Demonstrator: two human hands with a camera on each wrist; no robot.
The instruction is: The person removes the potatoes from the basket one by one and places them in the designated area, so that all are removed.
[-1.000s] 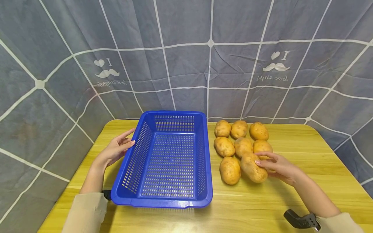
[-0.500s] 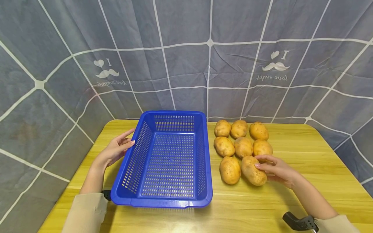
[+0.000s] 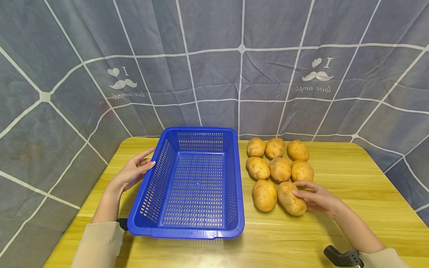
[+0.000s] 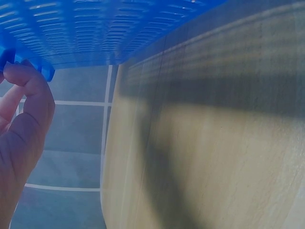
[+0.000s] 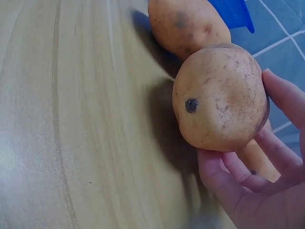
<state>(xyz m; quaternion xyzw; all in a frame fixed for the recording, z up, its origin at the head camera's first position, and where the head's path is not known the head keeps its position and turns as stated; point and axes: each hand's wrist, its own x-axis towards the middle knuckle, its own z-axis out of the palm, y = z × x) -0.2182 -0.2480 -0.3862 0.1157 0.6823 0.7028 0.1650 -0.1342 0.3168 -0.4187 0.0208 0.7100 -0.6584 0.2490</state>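
Observation:
A blue plastic basket (image 3: 197, 233) with slotted walls stands on the table at centre-left. My left hand (image 3: 135, 171) holds its left rim, thumb on the edge; in the left wrist view the thumb (image 4: 33, 95) lies right at the rim. With my right hand (image 3: 320, 199) I grip a potato (image 3: 291, 199) at the front right of the potato group. The right wrist view shows this potato (image 5: 221, 98) from its end, with a dark spot on it, and fingers (image 5: 224, 176) curled against its underside. Another potato (image 3: 264, 195) lies just left of it.
Several more potatoes lie behind, among them one at the back left (image 3: 256, 147) and one at the right (image 3: 302, 171). The wooden table (image 3: 278, 242) ends at a grey curtain (image 3: 214, 74) with white lines. A black wrist strap (image 3: 343, 257) circles my right wrist.
My right hand has brought the potato down slightly toward the front of the table, uncovering more of the potatoes behind it. The left hand and basket stay put.

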